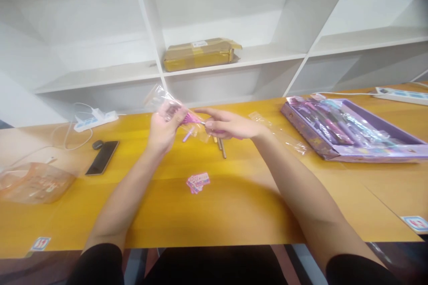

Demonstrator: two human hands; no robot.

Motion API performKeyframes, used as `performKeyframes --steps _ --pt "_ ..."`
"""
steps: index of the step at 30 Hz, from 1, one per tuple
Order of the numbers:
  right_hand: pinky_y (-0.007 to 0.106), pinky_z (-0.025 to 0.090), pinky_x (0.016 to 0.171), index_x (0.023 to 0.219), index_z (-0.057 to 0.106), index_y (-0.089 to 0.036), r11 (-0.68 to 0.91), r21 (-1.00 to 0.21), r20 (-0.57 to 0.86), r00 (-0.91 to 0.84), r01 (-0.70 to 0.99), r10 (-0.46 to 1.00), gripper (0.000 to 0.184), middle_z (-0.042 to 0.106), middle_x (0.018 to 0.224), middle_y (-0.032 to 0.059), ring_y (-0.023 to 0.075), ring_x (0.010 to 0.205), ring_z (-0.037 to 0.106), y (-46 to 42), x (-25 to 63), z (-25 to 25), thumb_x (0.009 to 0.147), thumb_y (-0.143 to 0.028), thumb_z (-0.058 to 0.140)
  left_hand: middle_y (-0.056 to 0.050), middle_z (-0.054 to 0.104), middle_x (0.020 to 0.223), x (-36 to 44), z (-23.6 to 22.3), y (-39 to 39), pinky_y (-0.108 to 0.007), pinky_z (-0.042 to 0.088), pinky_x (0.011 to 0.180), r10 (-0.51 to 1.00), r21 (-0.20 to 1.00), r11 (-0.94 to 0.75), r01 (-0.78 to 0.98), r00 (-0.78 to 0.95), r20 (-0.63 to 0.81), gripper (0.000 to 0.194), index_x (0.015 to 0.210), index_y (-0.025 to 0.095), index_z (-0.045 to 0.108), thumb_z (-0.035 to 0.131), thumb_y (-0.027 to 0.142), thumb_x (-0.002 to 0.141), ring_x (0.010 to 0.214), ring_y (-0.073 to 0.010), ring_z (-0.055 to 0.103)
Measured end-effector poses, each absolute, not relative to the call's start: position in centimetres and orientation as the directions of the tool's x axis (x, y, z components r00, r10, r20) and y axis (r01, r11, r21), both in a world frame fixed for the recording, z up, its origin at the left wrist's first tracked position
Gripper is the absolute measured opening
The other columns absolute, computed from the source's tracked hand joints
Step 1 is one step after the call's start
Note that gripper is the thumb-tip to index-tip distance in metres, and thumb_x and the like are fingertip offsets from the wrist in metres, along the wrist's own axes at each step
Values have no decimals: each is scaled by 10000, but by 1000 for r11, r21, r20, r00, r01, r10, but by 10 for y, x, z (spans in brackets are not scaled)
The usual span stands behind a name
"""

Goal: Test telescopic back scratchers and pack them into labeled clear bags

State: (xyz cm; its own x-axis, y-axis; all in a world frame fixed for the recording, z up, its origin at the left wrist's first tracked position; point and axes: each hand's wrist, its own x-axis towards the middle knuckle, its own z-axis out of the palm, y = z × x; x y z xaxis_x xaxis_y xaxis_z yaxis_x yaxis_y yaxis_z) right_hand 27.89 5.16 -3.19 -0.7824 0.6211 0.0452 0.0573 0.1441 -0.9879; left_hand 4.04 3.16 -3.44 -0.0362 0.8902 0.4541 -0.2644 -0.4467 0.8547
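My left hand point(166, 125) is closed around a pink pen-like piece point(190, 118) and the crinkled clear plastic bag point(159, 97) about it. The piece narrows to the right, where my right hand point(227, 124) pinches its thin end between thumb and fingers, with the index finger stretched out above. Blur and plastic hide the detail at the tip. Below the hands a short lilac stick point(188, 134) lies on the table, and beside it are several thin metallic rods point(223, 148), partly covered by my right hand. Nearer me lies a small fan of pink printed cards point(198, 182).
At right stands a purple open box point(321, 142) with several wrapped pens point(337, 120); an empty clear wrapper point(284, 136) lies beside it. Leftward are a phone point(102, 158), a power strip point(95, 121) and an orange plastic bag point(36, 182). A taped parcel point(202, 54) sits on the shelf.
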Motion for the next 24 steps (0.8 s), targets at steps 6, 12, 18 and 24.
performKeyframes --steps 6,12,18,24 --pt "245 349 521 1685 423 -200 301 -941 121 -681 152 722 649 563 895 -46 88 594 409 47 275 -27 1117 -413 652 -36 765 781 39 -37 36 -281 633 734 897 871 -439 -221 -45 440 489 867 162 780 1085 489 668 735 -169 768" --pt "276 355 614 1062 707 -198 472 -794 171 -604 383 778 404 508 781 -24 129 672 439 52 283 -25 1136 -569 566 17 707 727 6 -17 54 -237 594 733 806 740 -586 -331 -333 489 446 820 185 732 1090 415 685 695 -109 705" --pt "293 343 654 996 691 -206 525 -762 246 -581 379 776 390 506 788 -16 142 683 441 47 270 -28 1152 -514 511 5 723 820 15 -30 55 -235 574 738 853 762 -517 -390 -317 416 408 864 172 761 1087 344 688 761 -105 700" --pt "291 320 611 923 645 -208 499 -778 246 -545 382 801 391 494 728 -30 132 639 426 38 260 -28 1145 -512 539 -19 743 841 43 -49 48 -275 613 797 907 818 -419 -395 -140 397 415 864 170 770 1061 433 729 798 -132 733"
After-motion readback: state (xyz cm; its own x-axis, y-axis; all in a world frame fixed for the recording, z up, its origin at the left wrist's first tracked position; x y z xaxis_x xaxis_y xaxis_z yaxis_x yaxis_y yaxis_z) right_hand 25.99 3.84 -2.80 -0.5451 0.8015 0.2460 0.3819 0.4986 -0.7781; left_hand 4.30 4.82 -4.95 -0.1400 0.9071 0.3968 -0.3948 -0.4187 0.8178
